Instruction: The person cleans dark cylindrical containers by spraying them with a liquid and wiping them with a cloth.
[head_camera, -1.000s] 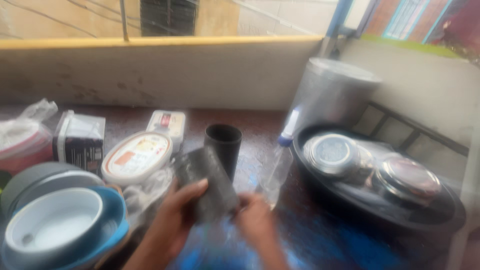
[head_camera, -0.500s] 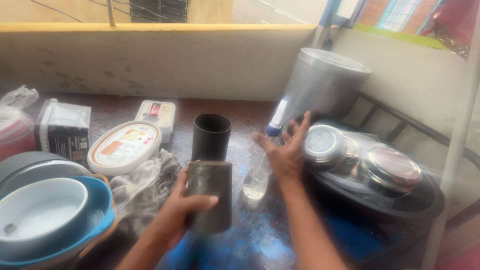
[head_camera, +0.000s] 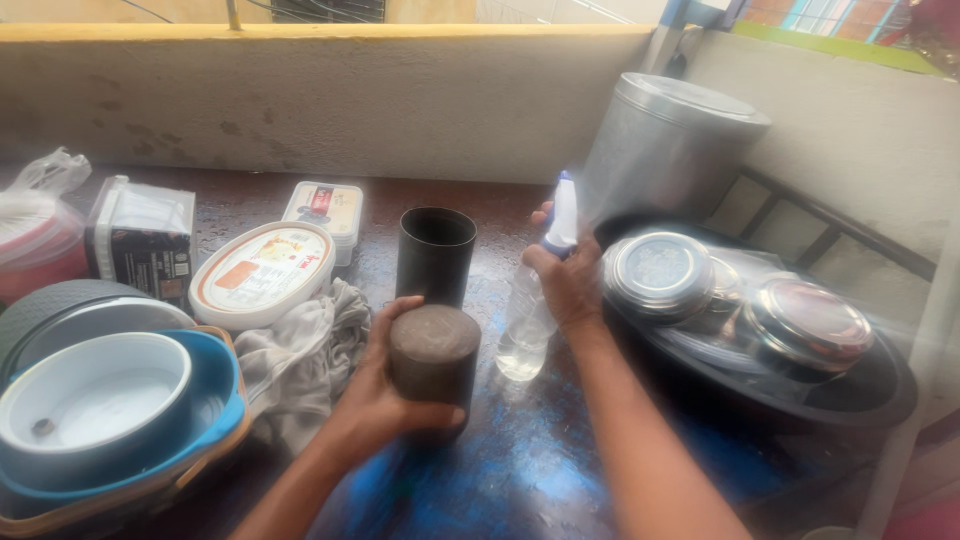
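Right hand (head_camera: 565, 285) moved onto spray bottle (head_camera: 530, 310), gripping it; left hand (head_camera: 385, 385) grips dark cylinder (head_camera: 434, 355)

The right hand (head_camera: 565, 285) is covering the neck of the clear spray bottle (head_camera: 528, 322), hiding its trigger; left of that bottle, the left hand (head_camera: 385, 385) is masking the dark cylinder's (head_camera: 434, 358) near side, and both forearms are running off the bottom edge

A big metal pot (head_camera: 672, 140) is seen by the wall. Shiny metal lids (head_camera: 660, 272) are laid on a dark round tray (head_camera: 860, 390). A grey cloth (head_camera: 300, 350) is bunched up beside an oval tub (head_camera: 262, 272) (its lid is on). A white bowl (head_camera: 95, 405) is set inside a blue one (head_camera: 215, 375).
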